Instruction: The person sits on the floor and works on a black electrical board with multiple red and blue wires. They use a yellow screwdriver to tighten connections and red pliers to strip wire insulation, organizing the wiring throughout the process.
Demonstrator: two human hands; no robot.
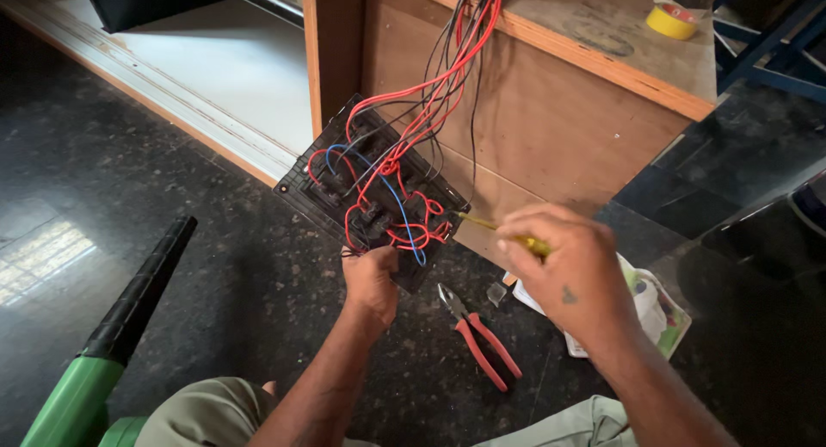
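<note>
Evidently mid-wiring: the left hand [372,279] gripped the switch plate [370,193] above the floor, the right hand [564,262] closed on a yellow screwdriver [503,232], its tip probably at a terminal; steady turning seemed next.

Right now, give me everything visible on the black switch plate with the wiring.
The switch plate is a black, plastic-looking rectangular panel, seen from its back and tilted diagonally above the dark floor, in front of a plywood cabinet. Dark module backs sit in rows on it. Red, black and blue wires loop between the terminals and run up in a bundle over the cabinet top. The left hand grips its lower edge; the right hand points a yellow-handled screwdriver at its right side.
</note>
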